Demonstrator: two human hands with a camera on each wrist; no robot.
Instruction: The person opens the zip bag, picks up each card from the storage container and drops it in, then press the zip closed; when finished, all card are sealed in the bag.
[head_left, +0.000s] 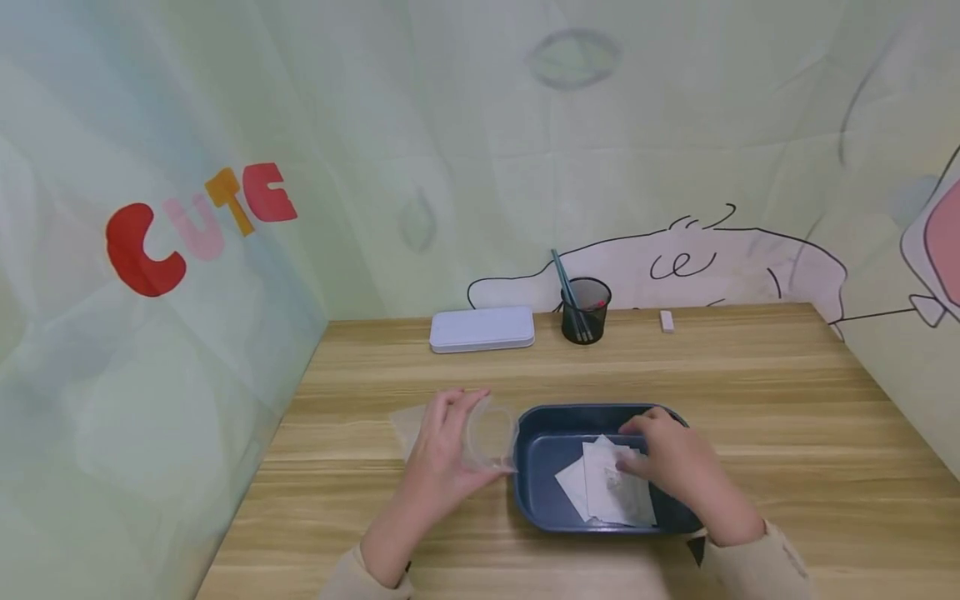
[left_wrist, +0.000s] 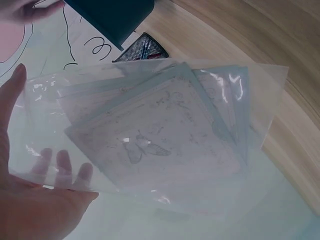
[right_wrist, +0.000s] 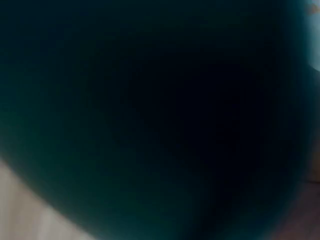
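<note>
My left hand (head_left: 438,458) grips a clear plastic bag (left_wrist: 267,92) near its mouth, thumb and fingers spread apart so the mouth gapes toward the right. Inside the bag, several pale cards (left_wrist: 165,120) lie fanned, the front one printed with a butterfly. To the right stands a dark blue tray (head_left: 542,467) holding several white paper pieces (head_left: 611,492), overlapped at angles. Over the tray's right side is my right hand (head_left: 671,458), thumb and fingers parted, fingertips right at the papers. Dark blur, likely the tray close up, fills most of the right wrist view.
Along the table's back edge are a white flat case (head_left: 482,328), a black mesh pen cup (head_left: 585,325) with pencils, and a small white eraser (head_left: 667,322). A printed cloth (head_left: 450,108) hangs behind and at the left of the wooden table (head_left: 787,400).
</note>
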